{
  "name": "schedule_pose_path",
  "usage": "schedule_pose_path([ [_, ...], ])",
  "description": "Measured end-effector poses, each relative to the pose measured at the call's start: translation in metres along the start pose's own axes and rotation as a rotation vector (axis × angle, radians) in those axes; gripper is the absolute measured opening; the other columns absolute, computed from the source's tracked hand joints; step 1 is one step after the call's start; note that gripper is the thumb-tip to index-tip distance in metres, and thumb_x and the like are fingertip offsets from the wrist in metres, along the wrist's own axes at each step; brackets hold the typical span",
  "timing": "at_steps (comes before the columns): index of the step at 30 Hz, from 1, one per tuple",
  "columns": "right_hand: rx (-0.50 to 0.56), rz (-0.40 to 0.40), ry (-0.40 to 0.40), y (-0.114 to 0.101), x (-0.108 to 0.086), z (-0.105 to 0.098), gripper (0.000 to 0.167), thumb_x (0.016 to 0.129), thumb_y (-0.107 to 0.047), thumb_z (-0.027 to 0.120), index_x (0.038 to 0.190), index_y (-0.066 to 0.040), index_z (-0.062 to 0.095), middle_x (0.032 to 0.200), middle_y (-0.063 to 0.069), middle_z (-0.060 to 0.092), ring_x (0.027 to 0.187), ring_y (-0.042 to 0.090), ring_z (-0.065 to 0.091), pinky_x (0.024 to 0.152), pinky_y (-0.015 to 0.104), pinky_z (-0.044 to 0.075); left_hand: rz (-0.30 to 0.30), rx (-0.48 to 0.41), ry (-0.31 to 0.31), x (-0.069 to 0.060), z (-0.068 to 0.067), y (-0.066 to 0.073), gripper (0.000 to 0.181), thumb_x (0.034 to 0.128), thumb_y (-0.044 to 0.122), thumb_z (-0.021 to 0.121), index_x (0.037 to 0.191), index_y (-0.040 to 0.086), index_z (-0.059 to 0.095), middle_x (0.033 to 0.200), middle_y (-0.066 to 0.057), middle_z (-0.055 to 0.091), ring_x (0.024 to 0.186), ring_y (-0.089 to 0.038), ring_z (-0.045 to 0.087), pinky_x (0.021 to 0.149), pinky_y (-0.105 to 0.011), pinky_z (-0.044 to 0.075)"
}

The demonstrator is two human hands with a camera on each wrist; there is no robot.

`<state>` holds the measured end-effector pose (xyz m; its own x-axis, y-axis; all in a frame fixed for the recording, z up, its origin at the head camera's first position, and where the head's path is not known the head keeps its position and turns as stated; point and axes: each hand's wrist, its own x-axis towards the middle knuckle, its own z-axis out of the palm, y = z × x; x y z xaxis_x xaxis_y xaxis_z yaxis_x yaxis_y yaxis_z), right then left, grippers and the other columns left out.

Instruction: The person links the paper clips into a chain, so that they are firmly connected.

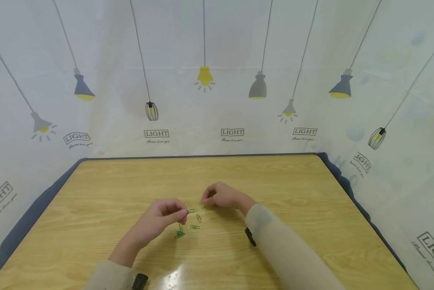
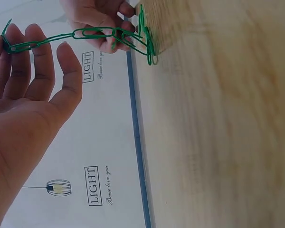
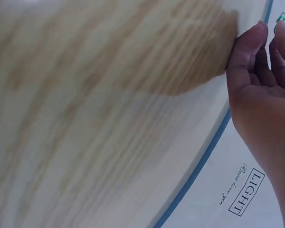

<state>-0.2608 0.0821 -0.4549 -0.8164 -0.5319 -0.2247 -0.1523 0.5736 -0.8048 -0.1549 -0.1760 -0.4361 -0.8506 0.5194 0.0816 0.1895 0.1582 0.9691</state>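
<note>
- I see the left hand (image 1: 159, 217) pinching a green paperclip chain (image 2: 116, 32) over the wood-grain tabletop (image 1: 304, 193) — loose clips (image 1: 198, 218) lie near.
- Right hand (image 1: 222, 196) low, fingers curled — I cannot tell on what.
- White lamp-printed sheeting (image 1: 187, 121) surrounds three sides.

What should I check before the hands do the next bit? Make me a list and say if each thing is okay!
1. Left hand has the chain: ok, it pinches one end of the green paper clip chain.
2. Clips near that hand are joined: ok, they hang linked in the left wrist view.
3. The chain's far end is spread out: not ok, it's bunched on the table.
4. Right hand has a clip: cannot tell; a bit of green shows by its fingertips, but the grip isn't clear.
5. Spare clips are nearby: ok, two loose clips lie beside the bunch.
</note>
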Motion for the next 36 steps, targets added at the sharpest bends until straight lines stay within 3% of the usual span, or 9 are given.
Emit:
schedule_pose_path([
  [4,0.070,-0.045,0.022,0.002,-0.008,-0.006,0.018,0.104,-0.011,0.066,0.117,-0.003,0.075,0.103,0.010,0.070,0.082,0.015,0.058,0.072,0.027,0.052,-0.006,-0.005,-0.003,0.001,0.001,0.000,0.024,0.1101,0.023,0.061,0.113,0.000,0.069,0.100,-0.008,0.070,0.092,-0.012,0.069,0.096,-0.031,0.059],
  [9,0.167,-0.068,0.061,0.005,-0.021,-0.014,0.030,0.110,-0.013,0.056,0.135,-0.010,0.072,0.116,0.014,0.065,0.086,0.019,0.058,0.081,0.035,0.057,-0.013,-0.003,-0.017,0.000,0.002,0.001,0.025,0.1099,0.023,0.061,0.113,0.000,0.069,0.101,-0.012,0.070,0.092,-0.011,0.069,0.095,-0.031,0.060],
  [13,0.293,-0.076,0.041,0.002,-0.029,-0.014,0.029,0.112,-0.014,0.054,0.136,-0.001,0.065,0.111,0.015,0.062,0.089,0.018,0.060,0.090,0.041,0.062,-0.026,0.006,-0.016,-0.002,0.003,0.002,0.024,0.1097,0.023,0.061,0.112,0.000,0.069,0.099,-0.007,0.069,0.092,-0.011,0.068,0.096,-0.030,0.060],
  [16,0.364,-0.116,0.009,-0.003,-0.034,-0.011,0.028,0.111,-0.012,0.056,0.133,0.005,0.061,0.118,0.018,0.067,0.094,0.016,0.066,0.094,0.041,0.063,-0.032,0.004,-0.015,-0.003,0.003,0.003,0.024,0.1094,0.023,0.062,0.112,-0.001,0.069,0.098,-0.006,0.070,0.092,-0.010,0.069,0.096,-0.029,0.060],
  [21,0.428,-0.179,0.006,-0.015,-0.041,-0.002,0.022,0.108,-0.010,0.061,0.125,0.003,0.066,0.121,0.029,0.067,0.096,0.017,0.071,0.095,0.038,0.063,-0.026,-0.007,-0.028,-0.002,0.004,0.003,0.026,0.1098,0.024,0.061,0.114,-0.001,0.068,0.099,-0.005,0.069,0.093,-0.011,0.069,0.098,-0.030,0.059],
  [30,0.660,-0.183,0.019,-0.032,-0.049,0.019,0.027,0.104,-0.003,0.065,0.125,0.014,0.063,0.104,0.005,0.075,0.095,0.014,0.076,0.099,0.039,0.063,0.000,-0.019,-0.034,-0.001,0.004,0.004,0.024,0.1098,0.022,0.061,0.113,-0.001,0.069,0.099,-0.003,0.069,0.093,-0.011,0.069,0.098,-0.029,0.059],
  [36,0.736,-0.205,-0.031,-0.037,-0.050,0.031,0.032,0.103,0.002,0.064,0.126,0.023,0.059,0.098,0.000,0.077,0.092,0.012,0.077,0.097,0.039,0.063,-0.004,-0.008,-0.039,-0.002,0.003,0.003,0.025,0.1103,0.022,0.060,0.116,0.000,0.068,0.103,-0.009,0.069,0.095,-0.012,0.069,0.098,-0.029,0.059],
])
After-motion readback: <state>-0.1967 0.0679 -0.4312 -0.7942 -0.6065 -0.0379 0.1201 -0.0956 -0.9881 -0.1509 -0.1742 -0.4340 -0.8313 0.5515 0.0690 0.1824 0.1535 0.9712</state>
